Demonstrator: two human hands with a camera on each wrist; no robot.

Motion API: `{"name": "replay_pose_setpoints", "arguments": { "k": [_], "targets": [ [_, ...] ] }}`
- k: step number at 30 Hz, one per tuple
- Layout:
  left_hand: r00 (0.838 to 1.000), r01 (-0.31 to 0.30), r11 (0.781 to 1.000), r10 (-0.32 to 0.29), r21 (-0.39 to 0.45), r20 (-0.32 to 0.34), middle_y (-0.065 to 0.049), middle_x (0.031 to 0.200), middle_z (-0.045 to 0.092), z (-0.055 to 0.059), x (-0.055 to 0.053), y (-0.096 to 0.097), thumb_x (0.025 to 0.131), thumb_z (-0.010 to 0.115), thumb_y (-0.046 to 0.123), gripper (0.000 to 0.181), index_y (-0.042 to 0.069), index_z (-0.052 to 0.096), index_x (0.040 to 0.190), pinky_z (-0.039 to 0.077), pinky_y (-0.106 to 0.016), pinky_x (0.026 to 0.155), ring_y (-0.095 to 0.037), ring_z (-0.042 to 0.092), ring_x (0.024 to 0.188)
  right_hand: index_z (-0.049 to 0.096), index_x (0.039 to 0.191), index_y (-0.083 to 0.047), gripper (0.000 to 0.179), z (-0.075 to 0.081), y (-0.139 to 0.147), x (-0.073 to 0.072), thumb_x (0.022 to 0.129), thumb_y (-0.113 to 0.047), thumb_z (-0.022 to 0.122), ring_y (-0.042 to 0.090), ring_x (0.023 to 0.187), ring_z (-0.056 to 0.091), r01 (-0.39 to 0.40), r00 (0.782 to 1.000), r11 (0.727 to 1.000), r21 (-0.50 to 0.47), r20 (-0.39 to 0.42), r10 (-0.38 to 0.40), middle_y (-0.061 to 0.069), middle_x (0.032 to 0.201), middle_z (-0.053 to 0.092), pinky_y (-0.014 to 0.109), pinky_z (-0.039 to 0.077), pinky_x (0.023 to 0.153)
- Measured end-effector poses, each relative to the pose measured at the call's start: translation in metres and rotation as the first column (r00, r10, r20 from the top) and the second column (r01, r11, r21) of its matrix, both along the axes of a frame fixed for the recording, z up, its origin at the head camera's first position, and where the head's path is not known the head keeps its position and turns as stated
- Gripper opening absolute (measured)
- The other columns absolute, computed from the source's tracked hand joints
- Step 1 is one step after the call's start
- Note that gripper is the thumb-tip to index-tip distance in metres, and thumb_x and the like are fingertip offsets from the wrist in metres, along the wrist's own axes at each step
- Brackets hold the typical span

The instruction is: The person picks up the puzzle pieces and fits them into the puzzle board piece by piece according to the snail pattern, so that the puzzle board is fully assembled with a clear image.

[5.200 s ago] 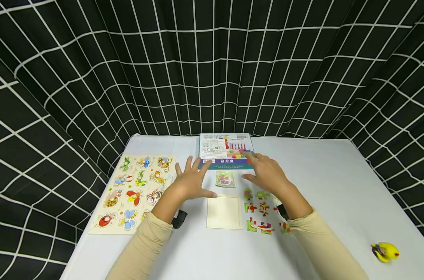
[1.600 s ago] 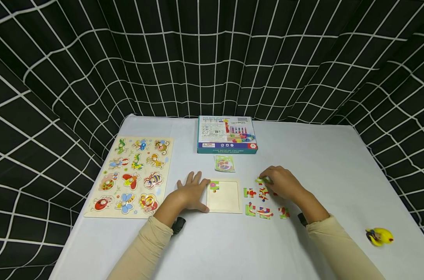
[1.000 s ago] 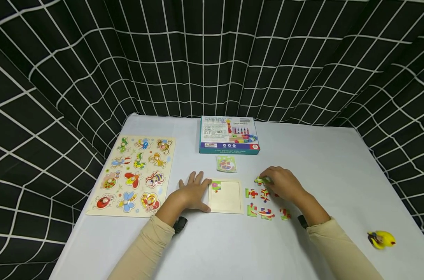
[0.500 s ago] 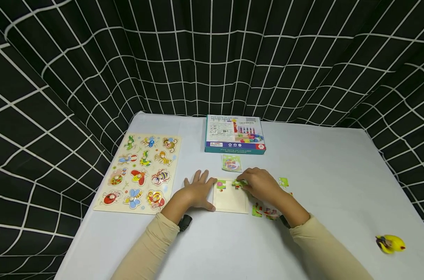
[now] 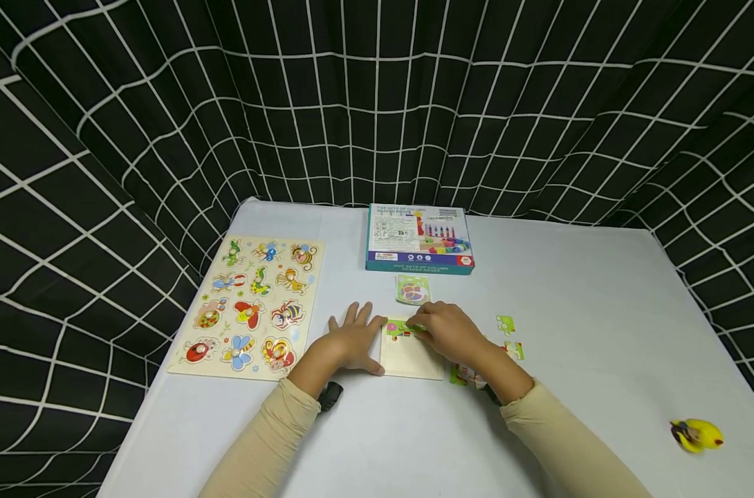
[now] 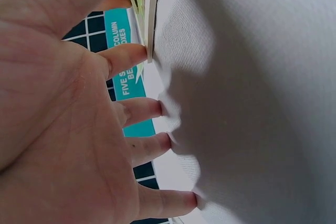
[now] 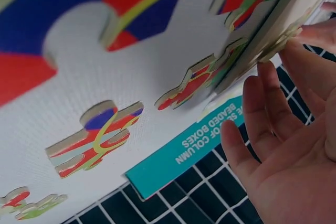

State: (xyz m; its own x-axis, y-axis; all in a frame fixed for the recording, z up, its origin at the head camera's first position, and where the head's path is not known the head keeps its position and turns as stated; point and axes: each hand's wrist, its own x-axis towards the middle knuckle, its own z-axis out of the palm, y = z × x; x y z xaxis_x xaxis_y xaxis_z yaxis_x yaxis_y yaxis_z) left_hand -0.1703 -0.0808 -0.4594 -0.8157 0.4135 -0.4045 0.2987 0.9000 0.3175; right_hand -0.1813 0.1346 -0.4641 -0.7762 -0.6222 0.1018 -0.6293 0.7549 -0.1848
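Note:
In the head view, my left hand (image 5: 354,344) lies spread on the table, thumb and index fingertips at the left edge of the pale wooden puzzle tray (image 5: 408,361). The left wrist view shows straight fingers (image 6: 144,109) with the tips on the cloth. A green jigsaw piece with a pink spot (image 5: 392,328) sits in the tray's far left corner. My right hand (image 5: 448,332) pinches another green jigsaw piece (image 5: 414,327) right beside it, along the tray's far side. The right wrist view has this piece (image 7: 278,44) edge-on between thumb and index finger.
Loose jigsaw pieces (image 5: 505,324) lie right of the tray, partly hidden by the right arm. Behind the tray are a small picture card (image 5: 413,290) and a beaded-column box (image 5: 419,238). An insect peg puzzle (image 5: 246,311) lies left, a yellow toy duck (image 5: 696,435) far right.
My right hand has picked a green jigsaw piece from the loose ones and carried it left into the tray, lately nearer the first piece. The left hand stays at the tray's edge.

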Motion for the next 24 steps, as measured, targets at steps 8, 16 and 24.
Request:
{"name": "replay_pose_setpoints", "arguments": {
  "k": [8,16,24],
  "targets": [
    [1.000,-0.003,1.000,0.003,-0.005,-0.006,-0.017,0.161,0.013,0.0027,0.0005,0.0006,0.072,0.082,0.048,0.095,0.020,0.034,0.149,0.018,-0.073,0.107,-0.040,0.005,0.148,0.076,0.104,-0.017,0.019,-0.0004,-0.0020,0.0021,0.084,-0.017,0.075,0.019,0.095,0.064,0.022,1.000,0.999,0.039,-0.022,-0.022,-0.001,0.100,0.069,0.042,0.050,0.091],
    [1.000,0.003,1.000,-0.003,-0.004,-0.002,-0.017,0.161,0.012,0.0042,-0.0002,0.0004,0.072,0.082,0.047,0.095,0.020,0.034,0.149,0.018,-0.073,0.107,-0.041,0.004,0.148,0.077,0.104,-0.019,0.022,0.0005,-0.0062,0.0037,0.082,-0.017,0.078,0.020,0.097,0.061,0.043,0.997,0.993,0.114,-0.071,-0.034,0.000,0.102,0.069,0.043,0.048,0.096],
    [1.000,0.001,1.000,-0.001,0.002,0.001,-0.017,0.161,0.014,0.0023,0.0000,-0.0001,0.072,0.082,0.048,0.095,0.020,0.035,0.149,0.018,-0.073,0.107,-0.041,0.006,0.148,0.077,0.104,-0.016,0.022,0.0016,-0.0060,0.0025,0.082,-0.012,0.077,0.023,0.098,0.064,0.034,0.999,0.995,0.089,-0.010,-0.034,0.001,0.101,0.072,0.047,0.047,0.097]
  ]
}}
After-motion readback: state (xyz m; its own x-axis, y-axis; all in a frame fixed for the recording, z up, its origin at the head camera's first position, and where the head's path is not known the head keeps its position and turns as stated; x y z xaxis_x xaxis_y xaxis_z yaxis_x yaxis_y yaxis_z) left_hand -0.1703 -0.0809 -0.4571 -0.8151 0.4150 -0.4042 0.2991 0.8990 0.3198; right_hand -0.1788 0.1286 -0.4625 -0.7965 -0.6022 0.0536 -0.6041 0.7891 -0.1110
